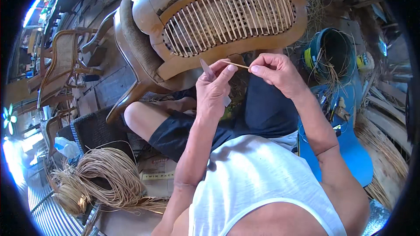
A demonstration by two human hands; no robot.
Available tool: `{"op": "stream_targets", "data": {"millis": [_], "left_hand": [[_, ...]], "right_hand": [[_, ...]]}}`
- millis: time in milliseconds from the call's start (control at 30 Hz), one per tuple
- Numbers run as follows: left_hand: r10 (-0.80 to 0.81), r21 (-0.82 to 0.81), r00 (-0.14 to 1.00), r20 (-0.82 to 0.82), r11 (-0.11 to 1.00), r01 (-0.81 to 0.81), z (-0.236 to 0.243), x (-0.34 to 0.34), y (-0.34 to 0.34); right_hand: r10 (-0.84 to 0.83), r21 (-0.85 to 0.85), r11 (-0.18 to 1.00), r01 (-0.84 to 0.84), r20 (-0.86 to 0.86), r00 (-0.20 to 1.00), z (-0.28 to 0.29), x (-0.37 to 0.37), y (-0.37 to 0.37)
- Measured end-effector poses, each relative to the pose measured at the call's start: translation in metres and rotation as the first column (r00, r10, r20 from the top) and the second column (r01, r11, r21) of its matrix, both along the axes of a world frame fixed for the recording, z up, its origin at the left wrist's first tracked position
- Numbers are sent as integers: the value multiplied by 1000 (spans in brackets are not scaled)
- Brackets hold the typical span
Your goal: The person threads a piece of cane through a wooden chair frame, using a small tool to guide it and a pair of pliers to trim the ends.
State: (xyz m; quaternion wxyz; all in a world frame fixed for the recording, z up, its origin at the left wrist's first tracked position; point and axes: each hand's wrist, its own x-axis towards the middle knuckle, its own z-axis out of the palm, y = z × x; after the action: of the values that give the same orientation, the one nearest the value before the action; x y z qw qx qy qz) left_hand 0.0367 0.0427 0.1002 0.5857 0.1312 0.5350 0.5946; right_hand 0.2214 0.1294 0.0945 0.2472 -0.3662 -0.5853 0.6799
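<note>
A short, thin strip of cane stretches between my two hands, in front of a wooden chair. My left hand is closed, pinching one end between thumb and fingers. The same hand also grips a knife, its flat pointed blade sticking up past the fingers and its other end mostly hidden in the palm. At the strip's other end, my right hand pinches it between thumb and forefinger. Just beyond both hands is the chair's oval wooden back frame, strung with parallel cane strands over a crossing layer.
A coil of cane lies at the lower left, near a cardboard piece. Another cane-backed chair stands at the left. On the right are a dark green bucket with cane scraps, a blue mat and several tools.
</note>
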Motion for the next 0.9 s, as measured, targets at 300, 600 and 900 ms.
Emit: {"op": "stream_targets", "data": {"millis": [300, 600, 900], "left_hand": [[-16, 155, 992, -122, 987, 35, -16, -5, 0], [378, 531, 919, -112, 804, -266, 26, -254, 3], [174, 264, 975, -140, 955, -132, 3, -98, 19]], "right_hand": [[-34, 572, 815, -90, 203, 979, -9, 18, 7], [-869, 789, 489, 371, 405, 285, -16, 306, 27], [-453, 398, 796, 456, 891, 13, -188, 352, -160]]}}
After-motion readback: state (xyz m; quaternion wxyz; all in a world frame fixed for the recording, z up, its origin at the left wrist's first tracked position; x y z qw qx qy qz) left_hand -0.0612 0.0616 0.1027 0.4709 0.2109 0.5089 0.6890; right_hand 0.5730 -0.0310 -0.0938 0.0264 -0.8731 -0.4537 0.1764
